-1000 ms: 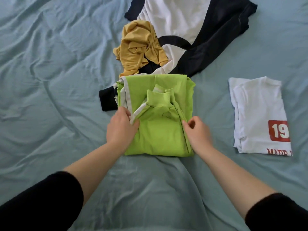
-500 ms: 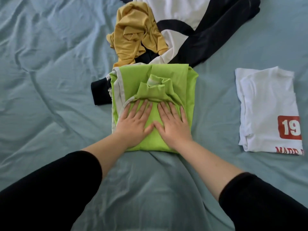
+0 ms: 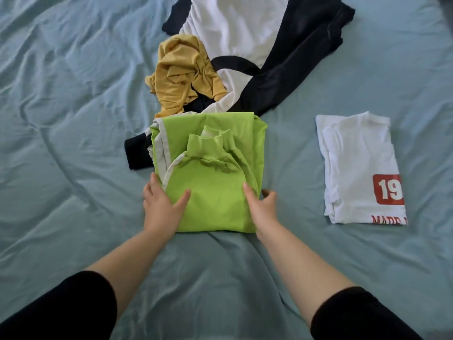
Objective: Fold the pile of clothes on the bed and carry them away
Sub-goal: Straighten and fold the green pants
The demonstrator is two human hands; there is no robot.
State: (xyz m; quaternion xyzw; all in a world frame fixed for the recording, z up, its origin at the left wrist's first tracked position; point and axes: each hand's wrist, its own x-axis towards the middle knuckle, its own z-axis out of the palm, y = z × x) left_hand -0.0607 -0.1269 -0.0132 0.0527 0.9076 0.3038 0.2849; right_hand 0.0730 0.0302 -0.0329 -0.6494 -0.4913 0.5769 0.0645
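A lime-green top (image 3: pixel 210 182) lies folded into a rectangle in the middle of the bed, its cuffs on top. My left hand (image 3: pixel 160 207) grips its lower left edge, thumb on the cloth and fingers along the side. On the opposite side my right hand (image 3: pixel 263 207) grips the lower right edge the same way, with its fingertips down beside the fold. Behind the green top lie a crumpled mustard garment (image 3: pixel 181 77) and a spread black-and-white garment (image 3: pixel 245 38), both unfolded. A folded white T-shirt (image 3: pixel 355 163) with red print lies to the right.
Everything rests on a wrinkled blue-grey bed sheet (image 3: pixel 73 119). A black piece of cloth (image 3: pixel 137 153) sticks out from under the green top's left side.
My hands were pressing flat on the middle of the green top. They have slid apart to its left and right edges and now hold its sides.
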